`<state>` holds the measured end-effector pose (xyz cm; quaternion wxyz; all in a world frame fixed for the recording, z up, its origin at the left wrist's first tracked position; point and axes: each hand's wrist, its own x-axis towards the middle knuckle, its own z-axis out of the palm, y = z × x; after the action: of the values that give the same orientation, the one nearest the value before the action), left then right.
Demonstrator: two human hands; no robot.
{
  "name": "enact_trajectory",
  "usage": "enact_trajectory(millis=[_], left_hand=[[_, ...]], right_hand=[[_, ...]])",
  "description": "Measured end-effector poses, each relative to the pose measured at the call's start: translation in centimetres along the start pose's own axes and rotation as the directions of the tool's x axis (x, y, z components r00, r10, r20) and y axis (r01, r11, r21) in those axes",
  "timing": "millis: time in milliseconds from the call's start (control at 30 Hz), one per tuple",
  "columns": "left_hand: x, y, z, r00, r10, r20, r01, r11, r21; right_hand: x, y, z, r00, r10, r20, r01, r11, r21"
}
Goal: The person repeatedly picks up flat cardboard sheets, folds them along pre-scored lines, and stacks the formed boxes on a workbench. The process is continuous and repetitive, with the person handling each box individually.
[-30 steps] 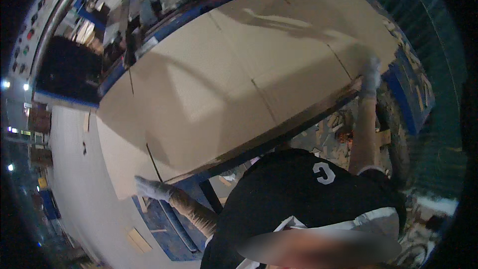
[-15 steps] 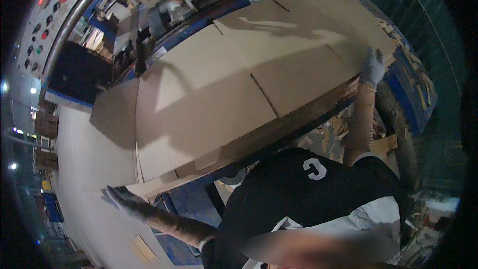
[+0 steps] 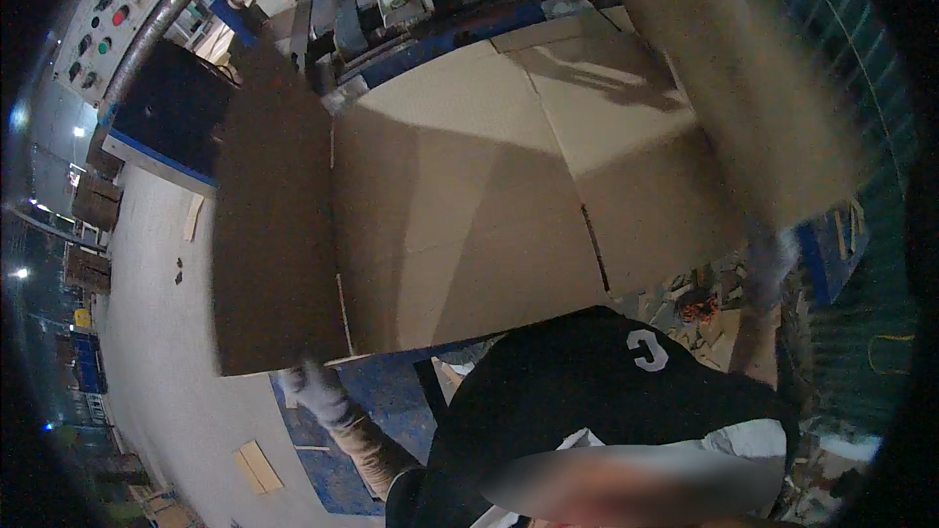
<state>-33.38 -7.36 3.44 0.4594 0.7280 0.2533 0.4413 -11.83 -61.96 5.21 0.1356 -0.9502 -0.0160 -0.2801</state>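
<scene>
A large creased brown cardboard sheet (image 3: 469, 225) spans the middle, its left and right end panels bent upward from the fold lines. Slots run in from its near edge. My left hand (image 3: 318, 393), in a light grey glove, grips the near edge of the left panel, with its fingers partly hidden by the board. At the near edge of the right panel (image 3: 753, 88) is my right hand (image 3: 771, 259), also gloved and closed on the board. Motion blurs that hand and panel, so the single fingers do not show.
Machinery with a blue frame (image 3: 450, 44) stands beyond the sheet. A control panel (image 3: 122, 15) with buttons and a metal rail (image 3: 161, 44) are at the upper left. Cardboard scraps (image 3: 699, 308) lie below right, and a loose strip (image 3: 257, 467) lies on the floor.
The cardboard sheet has risen off the stack, its end panels folding up. My left hand has moved right along with it; my right hand has come nearer and slightly right.
</scene>
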Motion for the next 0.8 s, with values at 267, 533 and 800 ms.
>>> enact_trajectory(millis=[267,533,800], left_hand=[[0.1,2.8,10.1,0.360,0.153,0.920,-0.840,0.483,0.248],[1.9,1.4,11.1,0.415,0.259,0.872,-0.842,0.472,0.260],[10.0,-2.5,19.0,0.473,0.526,0.707,-0.835,0.523,0.169]], right_hand=[[1.2,-4.1,4.6,0.311,-0.878,0.364,0.814,0.444,0.375],[5.0,-5.8,8.8,0.382,-0.874,0.299,0.862,0.454,0.226],[15.1,-8.7,15.8,0.441,-0.845,0.303,0.803,0.522,0.287]])
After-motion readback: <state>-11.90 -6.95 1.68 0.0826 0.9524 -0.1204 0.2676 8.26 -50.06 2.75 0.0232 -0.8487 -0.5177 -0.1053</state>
